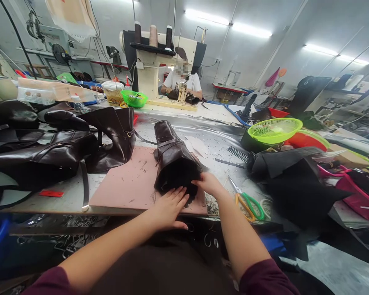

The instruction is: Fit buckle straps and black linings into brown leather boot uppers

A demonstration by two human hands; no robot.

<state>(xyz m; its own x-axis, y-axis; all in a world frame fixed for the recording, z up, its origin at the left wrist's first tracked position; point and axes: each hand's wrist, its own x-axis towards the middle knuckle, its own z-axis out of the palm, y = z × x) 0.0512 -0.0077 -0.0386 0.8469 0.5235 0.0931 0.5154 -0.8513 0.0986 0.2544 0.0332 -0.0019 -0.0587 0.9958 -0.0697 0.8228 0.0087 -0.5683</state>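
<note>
A dark brown leather boot upper [172, 149] lies on a pinkish board [123, 180], its wide opening turned toward me. My left hand [171, 207] rests at the lower edge of that opening, fingers stretched out flat and thumb apart. At the right side of the opening, my right hand [212, 185] is closed on the rim, with its fingertips at the dark inside. The boot's interior is too dark to make out. Scissors [249, 203] with green and orange handles lie to the right of my right forearm.
More brown boot uppers [113, 131] are heaped on the left. Black material [298, 184] and a yellow-green basket [275, 130] occupy the right side. Beyond the bench, a person [184, 82] sits behind a sewing machine [150, 69]. A red piece [51, 193] lies near the front edge.
</note>
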